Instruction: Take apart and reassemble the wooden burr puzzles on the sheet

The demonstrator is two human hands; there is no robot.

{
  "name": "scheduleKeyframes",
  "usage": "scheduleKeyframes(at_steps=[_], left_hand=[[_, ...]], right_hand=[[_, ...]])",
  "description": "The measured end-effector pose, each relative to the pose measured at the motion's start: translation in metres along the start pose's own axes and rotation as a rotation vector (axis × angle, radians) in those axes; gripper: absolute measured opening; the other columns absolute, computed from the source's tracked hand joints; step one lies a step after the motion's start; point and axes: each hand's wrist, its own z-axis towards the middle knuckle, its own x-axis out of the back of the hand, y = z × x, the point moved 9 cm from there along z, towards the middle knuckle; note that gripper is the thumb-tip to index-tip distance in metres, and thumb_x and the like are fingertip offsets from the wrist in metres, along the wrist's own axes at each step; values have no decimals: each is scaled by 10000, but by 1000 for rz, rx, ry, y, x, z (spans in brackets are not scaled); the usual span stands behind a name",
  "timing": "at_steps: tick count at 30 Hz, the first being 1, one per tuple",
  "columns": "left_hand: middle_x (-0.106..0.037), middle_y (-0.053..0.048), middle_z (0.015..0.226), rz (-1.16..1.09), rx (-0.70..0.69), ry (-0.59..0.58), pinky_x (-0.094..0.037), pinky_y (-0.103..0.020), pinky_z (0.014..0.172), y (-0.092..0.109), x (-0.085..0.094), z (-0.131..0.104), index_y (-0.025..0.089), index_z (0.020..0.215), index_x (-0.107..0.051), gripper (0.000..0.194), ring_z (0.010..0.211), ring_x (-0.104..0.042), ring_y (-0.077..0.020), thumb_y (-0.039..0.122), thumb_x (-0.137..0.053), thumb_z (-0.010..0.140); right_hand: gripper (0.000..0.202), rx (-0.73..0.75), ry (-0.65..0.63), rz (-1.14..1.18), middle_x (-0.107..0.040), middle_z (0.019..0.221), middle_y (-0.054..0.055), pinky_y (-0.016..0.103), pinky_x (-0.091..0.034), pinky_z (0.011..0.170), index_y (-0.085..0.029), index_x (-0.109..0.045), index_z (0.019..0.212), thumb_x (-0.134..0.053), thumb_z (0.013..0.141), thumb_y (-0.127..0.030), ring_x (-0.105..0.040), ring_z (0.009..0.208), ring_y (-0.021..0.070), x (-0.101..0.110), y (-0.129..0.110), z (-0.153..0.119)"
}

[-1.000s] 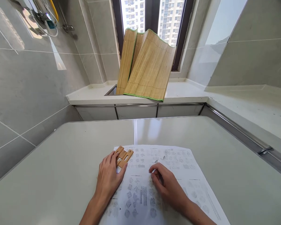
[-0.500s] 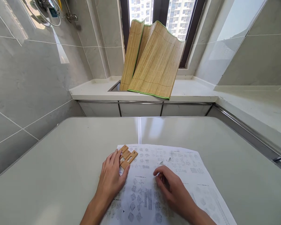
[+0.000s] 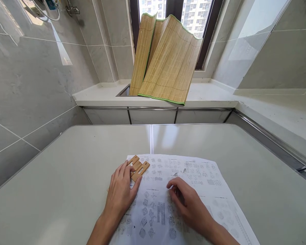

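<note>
A large printed sheet (image 3: 153,190) lies on the pale table, covered with small figures and text. Near its upper left corner are flat wooden pieces (image 3: 140,171) with slots, one marked with a 2. My left hand (image 3: 122,190) rests over their left side, fingers on the pieces and thumb apart along their lower edge. On the middle right of the sheet is my right hand (image 3: 187,200), its fingers curled in towards the thumb; whether anything is between them is hidden.
The pale table (image 3: 66,177) has a seam (image 3: 151,139) down its far half. Beyond it, a folded bamboo mat (image 3: 168,64) leans on the white ledge (image 3: 211,95) before a window. Tiled walls stand on both sides.
The whole view has shifted slightly, with the ledge and mat a little higher in the picture. My left index finger looks more bent over the wooden pieces. My right hand stays nearly still.
</note>
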Motion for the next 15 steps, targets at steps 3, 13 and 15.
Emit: scheduleKeyframes(at_steps=[3,13,15], left_hand=[[-622,-155,1436,20,-13,10,-491,-583,1069,0,-1,0,225,1098,-634,293,1361,-547,-383,471,-552,961],[-581,-124,1497,50,-28,-4,-488,-583,1084,3,0,-2,247,1194,-666,319,1368,-537,-371,447,-550,975],[-572,-116,1507,52,-26,-1,-487,-584,1086,3,0,-2,257,1206,-670,325,1368,-535,-369,453,-552,975]], right_hand=[[154,-3,-9,0,-635,952,53,351,-521,690,-273,-561,1064,-409,1061,-294,-601,785,215,-1,0,0],[147,-4,-11,1,-651,940,50,347,-520,689,-268,-571,1051,-425,1055,-277,-607,779,212,-2,-1,0],[144,2,-3,2,-661,942,50,344,-524,682,-268,-580,1050,-437,1050,-267,-611,776,210,-1,-2,0]])
